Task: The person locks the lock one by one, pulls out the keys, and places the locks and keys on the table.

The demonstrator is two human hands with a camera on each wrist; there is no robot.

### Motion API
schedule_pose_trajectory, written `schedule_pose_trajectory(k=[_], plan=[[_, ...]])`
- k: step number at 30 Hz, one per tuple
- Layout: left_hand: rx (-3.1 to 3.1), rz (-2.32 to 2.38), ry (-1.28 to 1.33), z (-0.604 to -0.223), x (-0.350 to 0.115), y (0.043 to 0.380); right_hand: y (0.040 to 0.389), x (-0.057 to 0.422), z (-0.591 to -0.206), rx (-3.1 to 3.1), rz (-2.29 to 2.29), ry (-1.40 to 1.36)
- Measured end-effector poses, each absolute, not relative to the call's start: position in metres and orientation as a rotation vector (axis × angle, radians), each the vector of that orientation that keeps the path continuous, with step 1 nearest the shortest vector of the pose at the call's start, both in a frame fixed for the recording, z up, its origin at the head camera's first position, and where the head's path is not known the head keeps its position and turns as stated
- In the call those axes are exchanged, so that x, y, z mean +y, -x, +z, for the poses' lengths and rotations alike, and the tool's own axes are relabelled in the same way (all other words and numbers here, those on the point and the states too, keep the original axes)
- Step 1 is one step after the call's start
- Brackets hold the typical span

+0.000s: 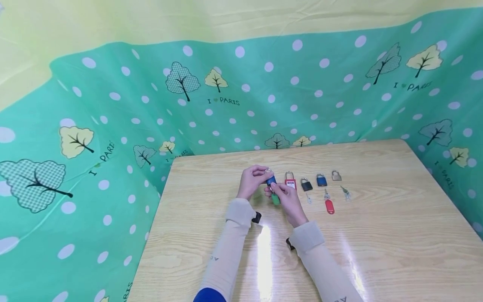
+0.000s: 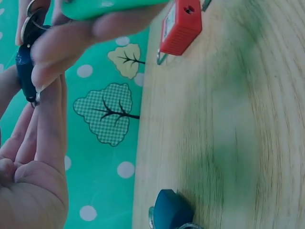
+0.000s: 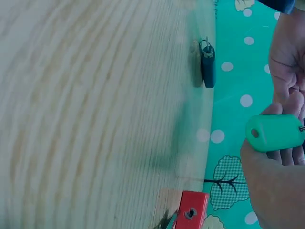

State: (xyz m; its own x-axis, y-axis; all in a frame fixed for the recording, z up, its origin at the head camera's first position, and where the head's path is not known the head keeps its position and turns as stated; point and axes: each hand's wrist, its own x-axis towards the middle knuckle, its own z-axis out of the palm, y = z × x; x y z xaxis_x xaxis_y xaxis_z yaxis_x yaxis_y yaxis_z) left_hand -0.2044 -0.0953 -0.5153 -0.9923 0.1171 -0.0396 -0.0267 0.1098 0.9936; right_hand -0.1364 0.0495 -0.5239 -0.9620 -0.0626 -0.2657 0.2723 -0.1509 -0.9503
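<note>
Above the table my left hand (image 1: 250, 181) grips a blue padlock (image 1: 271, 180) by its shackle end, between thumb and fingers. My right hand (image 1: 289, 203) pinches a key at the padlock's lower end, its blade hidden. From the key's ring (image 2: 32, 21) hangs a green tag (image 3: 275, 133), lying across the right fingers in the right wrist view. Just right of the hands a red padlock (image 1: 290, 183) lies on the table, its keyhole facing the right wrist camera. Another dark blue padlock (image 3: 208, 67) stands on the table, hidden behind the hands in the head view.
Rightward along the wooden table (image 1: 377, 235) lie a black padlock (image 1: 306, 184), a blue padlock (image 1: 321, 180) and a brass-coloured padlock (image 1: 336, 175). In front of them are a small key (image 1: 309, 199), a key with red tag (image 1: 330, 206) and more keys (image 1: 346, 193). A green curtain (image 1: 234, 75) hangs behind.
</note>
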Motion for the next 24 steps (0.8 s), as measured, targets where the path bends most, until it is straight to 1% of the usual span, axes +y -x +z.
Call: schedule_pose_trajectory(k=[6, 14, 24], plan=[[2.376, 1.900, -0.128, -0.515, -0.095, 0.205, 0.136, 0.047, -0.524, 1.883, -2.218, -0.278], [2.582, 1.634, -0.289, -0.519, -0.091, 0.201, 0.135, 0.041, -0.523, 1.896, -2.209, -0.360], [2.753, 1.790, -0.330, -0.529, -0.076, 0.193, 0.132, 0.034, -0.514, 1.847, -2.288, -0.483]])
